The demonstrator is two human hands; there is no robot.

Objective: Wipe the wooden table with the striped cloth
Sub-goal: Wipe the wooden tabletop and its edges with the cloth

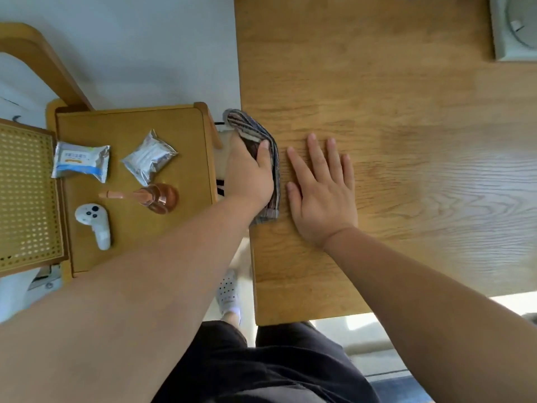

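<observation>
The wooden table fills the right half of the view. A bunched striped cloth lies over its left edge. My left hand grips the cloth there, thumb on top of the folds and the fingers hidden over the edge. Just right of the cloth, my right hand rests flat on the tabletop with fingers straight and spread, holding nothing. Part of the cloth hangs below the table edge out of sight.
A wooden chair seat stands left of the table with two foil packets, an amber pump bottle lying down and a white controller. A grey appliance sits on the table's far right corner.
</observation>
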